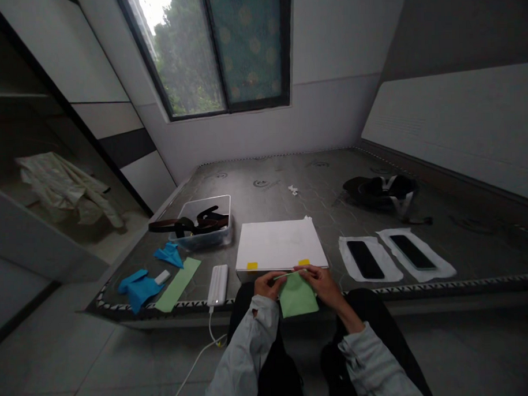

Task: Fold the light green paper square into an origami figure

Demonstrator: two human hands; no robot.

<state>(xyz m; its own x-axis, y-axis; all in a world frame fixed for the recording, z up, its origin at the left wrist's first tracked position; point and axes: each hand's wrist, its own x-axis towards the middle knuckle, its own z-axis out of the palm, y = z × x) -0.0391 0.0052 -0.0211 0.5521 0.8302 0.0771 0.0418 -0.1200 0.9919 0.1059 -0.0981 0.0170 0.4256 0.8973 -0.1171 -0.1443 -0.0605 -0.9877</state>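
Observation:
A piece of green paper (298, 298) hangs between my two hands, just in front of the white box's near edge. My left hand (267, 285) pinches its upper left corner. At the upper right corner, the fingers of my right hand (321, 281) grip the same paper. Behind them lies the flat white box (280, 241), with two yellow tabs (252, 266) along its near edge. To the left, a long green paper strip (179, 284) rests near blue folded pieces (141, 289) and a small white object (162, 277).
A white power bank (218, 285) with a cable lies left of the box. Farther back stands a clear plastic bin (209, 241) holding dark belts. Two phones (365, 260) lie on white cloths at right, with a dark cap (378, 191) behind. The mattress edge runs across in front.

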